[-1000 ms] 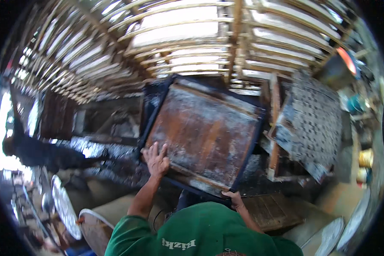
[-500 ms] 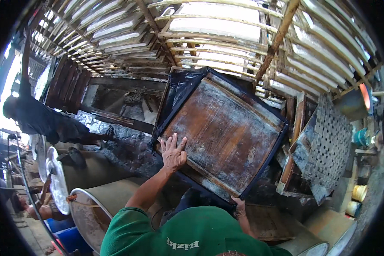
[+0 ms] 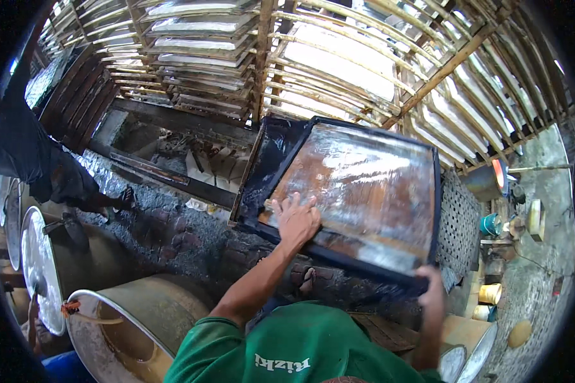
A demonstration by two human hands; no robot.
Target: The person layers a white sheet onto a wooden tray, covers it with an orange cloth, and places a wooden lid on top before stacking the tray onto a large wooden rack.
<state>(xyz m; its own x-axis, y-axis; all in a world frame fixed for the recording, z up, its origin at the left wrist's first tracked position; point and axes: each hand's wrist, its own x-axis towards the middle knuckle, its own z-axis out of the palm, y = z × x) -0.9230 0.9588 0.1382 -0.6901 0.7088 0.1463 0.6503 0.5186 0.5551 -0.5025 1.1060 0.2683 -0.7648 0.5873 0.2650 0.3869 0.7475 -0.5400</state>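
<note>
A broad brown wooden board (image 3: 364, 191) with pale wet smears lies tilted in front of me, its edges bordered by dark plastic sheeting (image 3: 267, 156). On the board's near left part my left hand (image 3: 297, 220) rests flat, fingers spread. My right hand (image 3: 430, 287) is at the board's near right corner; motion blurs its fingers, so its grip is unclear. A strip of light glares off the board's far half. What supports the board underneath is mostly hidden.
Large metal drums (image 3: 134, 306) stand at the lower left. A person in dark clothes (image 3: 38, 153) is at the far left. Beyond the board rise slatted racks (image 3: 204, 45). A perforated woven panel (image 3: 457, 223), a teal container (image 3: 490, 223) and a yellow bucket (image 3: 490, 293) are on the right.
The board has swung counterclockwise, its near right corner shifting right and up with my right hand. It now covers more of the woven panel. My left hand stays flat on it.
</note>
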